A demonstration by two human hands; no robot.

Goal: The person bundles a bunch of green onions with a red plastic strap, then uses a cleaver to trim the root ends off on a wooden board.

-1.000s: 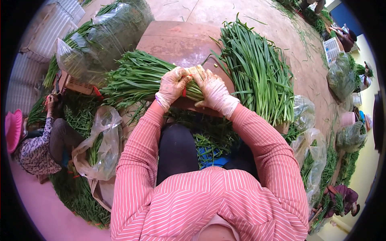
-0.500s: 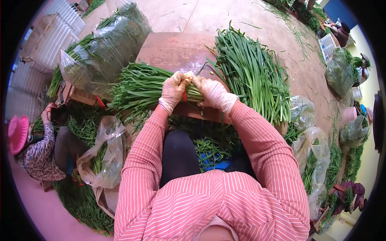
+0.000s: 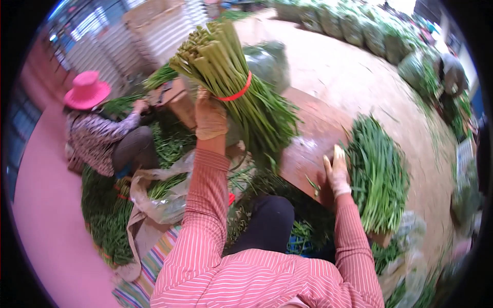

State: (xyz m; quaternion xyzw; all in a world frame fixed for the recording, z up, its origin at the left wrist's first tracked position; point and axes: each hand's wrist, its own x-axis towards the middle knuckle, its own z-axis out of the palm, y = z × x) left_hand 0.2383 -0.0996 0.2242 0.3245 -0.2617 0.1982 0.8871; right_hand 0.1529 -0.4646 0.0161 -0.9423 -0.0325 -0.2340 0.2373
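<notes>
A thick bundle of long green chives [image 3: 218, 64] is raised at the left, its cut stem ends up and its leaves hanging down to the right. A red band [image 3: 237, 93] circles the stems. Gloved, my left hand [image 3: 210, 119] is closed on the bundle from its left side; the bundle hides part of the fingers. My right hand [image 3: 337, 172], also gloved, has its fingers apart and rests at the edge of the reddish-brown table [image 3: 310, 134]. Just right of it lies a pile of loose chives [image 3: 380, 174].
At the left sits a person in a pink hat [image 3: 88, 91], beside greens on the floor. A clear plastic bag [image 3: 167, 203] lies between that person and me. Filled bags [image 3: 352, 31] line the far side, where another person [image 3: 452, 77] bends over.
My left hand has lifted the banded bundle off the table, up and left, turning its cut ends upward. My right hand has let go and moved right. The view has swung left.
</notes>
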